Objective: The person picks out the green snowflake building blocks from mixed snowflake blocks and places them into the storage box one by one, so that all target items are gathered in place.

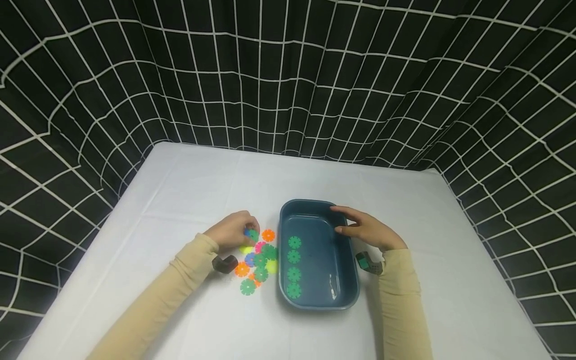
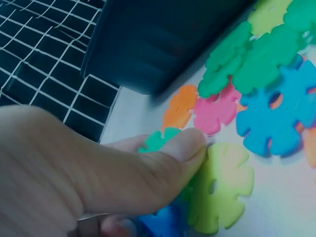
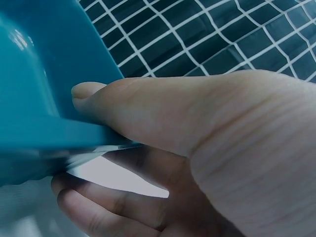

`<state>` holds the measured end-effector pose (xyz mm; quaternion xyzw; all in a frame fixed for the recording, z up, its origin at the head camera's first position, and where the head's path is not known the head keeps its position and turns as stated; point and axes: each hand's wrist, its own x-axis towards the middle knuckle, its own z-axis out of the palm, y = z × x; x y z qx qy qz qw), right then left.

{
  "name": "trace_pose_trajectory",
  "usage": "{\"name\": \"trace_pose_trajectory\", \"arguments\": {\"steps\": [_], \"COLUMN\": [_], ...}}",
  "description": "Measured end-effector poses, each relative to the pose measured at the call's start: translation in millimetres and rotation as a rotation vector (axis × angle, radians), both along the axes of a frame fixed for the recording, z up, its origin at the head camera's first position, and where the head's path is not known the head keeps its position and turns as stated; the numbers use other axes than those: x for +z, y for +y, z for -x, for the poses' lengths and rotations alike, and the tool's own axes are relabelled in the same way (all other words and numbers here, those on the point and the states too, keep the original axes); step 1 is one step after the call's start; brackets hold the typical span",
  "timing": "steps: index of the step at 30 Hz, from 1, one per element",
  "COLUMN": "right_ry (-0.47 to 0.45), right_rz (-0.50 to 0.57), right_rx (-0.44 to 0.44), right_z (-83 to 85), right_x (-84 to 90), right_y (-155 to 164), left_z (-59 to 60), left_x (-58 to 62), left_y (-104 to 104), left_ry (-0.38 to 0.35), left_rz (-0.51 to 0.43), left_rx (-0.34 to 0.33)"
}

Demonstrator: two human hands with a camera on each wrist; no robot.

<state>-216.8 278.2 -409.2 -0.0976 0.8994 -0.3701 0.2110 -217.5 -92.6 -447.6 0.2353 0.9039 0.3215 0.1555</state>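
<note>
My left hand [image 1: 234, 230] pinches a green flower-shaped plastic disc [image 2: 159, 140] between thumb and fingers; the hand covers much of it. Right beside the thumb is a yellow disc [image 2: 224, 185], and part of a blue disc [image 2: 165, 221] shows below it. My right hand [image 1: 371, 230] holds the far right rim of a blue plastic basin [image 1: 355, 280]. In the right wrist view the thumb [image 3: 106, 101] lies inside the wall while the other fingers are outside. Along the basin's left side, several green discs [image 1: 294, 274] lie in a column.
Between the left hand and the basin lies a loose pile of discs: green [image 1: 247, 287], orange [image 1: 242, 269], pink [image 1: 259, 246] and more, some overlapping. A white cloth [image 1: 202, 175] covers the table. Black curtains with a white grid [image 1: 288, 75] stand behind and at both sides.
</note>
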Motion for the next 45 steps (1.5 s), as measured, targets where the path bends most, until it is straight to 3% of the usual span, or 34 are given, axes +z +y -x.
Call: {"name": "trace_pose_trajectory", "arguments": {"steps": [6, 12, 19, 25, 29, 33, 38, 45], "right_ry": [-0.001, -0.009, -0.005, -0.011, -0.012, -0.016, -0.02, -0.013], "right_rz": [0.0, -0.005, -0.003, -0.006, -0.007, -0.012, -0.012, 0.005], "right_rx": [-0.005, -0.015, -0.015, -0.013, -0.015, -0.018, -0.016, -0.002], "right_z": [-0.3, -0.3, -0.5, 0.7, 0.7, 0.2, 0.8, 1.8], "right_x": [0.4, 0.8, 0.0, -0.1, 1.4, 2.8, 2.2, -2.2], "right_y": [1, 1, 4, 4, 3, 1, 2, 3], "left_z": [5.2, 13.1, 25.5, 35.0, 40.7, 46.1, 49.6, 49.4], "left_x": [-0.7, 9.0, 34.2, 59.5, 72.5, 78.5, 77.3, 67.5], "left_y": [-2, 0, 9, 24, 38, 54, 76, 98], "left_ry": [-0.088, -0.222, -0.151, -0.145, -0.143, -0.172, -0.145, -0.039], "left_rz": [-0.041, -0.155, -0.259, -0.384, -0.356, -0.274, -0.139, 0.025], "left_rx": [0.051, 0.128, 0.198, 0.232, 0.164, 0.016, -0.164, -0.289]}}
